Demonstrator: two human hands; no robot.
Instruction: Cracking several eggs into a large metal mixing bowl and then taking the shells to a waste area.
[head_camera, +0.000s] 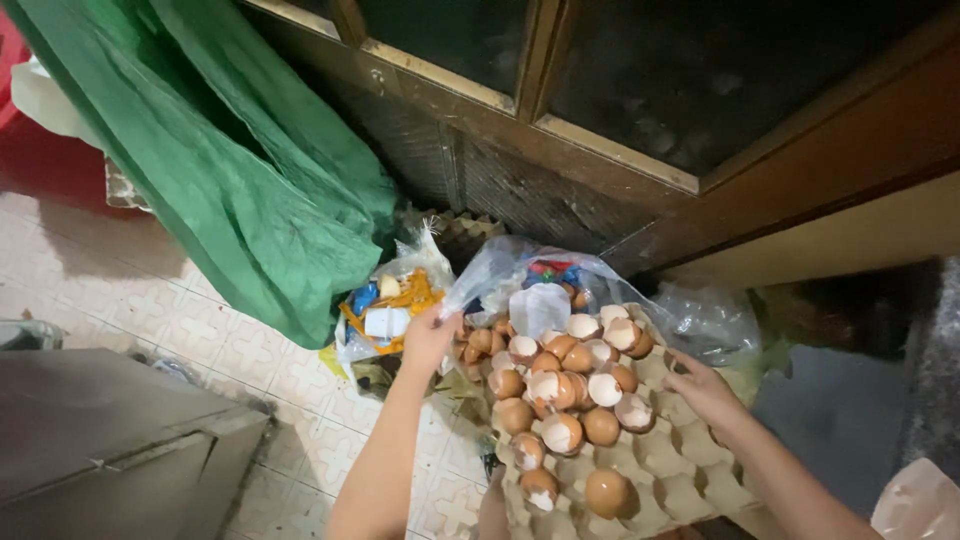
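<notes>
The egg tray (690, 470), a grey pulp carton heaped with broken brown eggshells (565, 385), sits low in the view at about 5 o'clock, tipped toward a clear plastic bag (520, 270) at its 12 o'clock edge. The right hand (705, 392) has its grip closed over the tray's 3 o'clock rim, fingers curled onto the cardboard. The left hand (430, 338) pinches the bag's mouth at the tray's 10 o'clock corner, holding the plastic up and open. The step in hand looks like emptying the shells into the bag: most are bunched at the upper end, a few sit lower down. The next move seems to call for a steeper tilt with the mouth held wide, lest shells spill onto the tiled floor (250, 350) beside the green sack (240, 190).
</notes>
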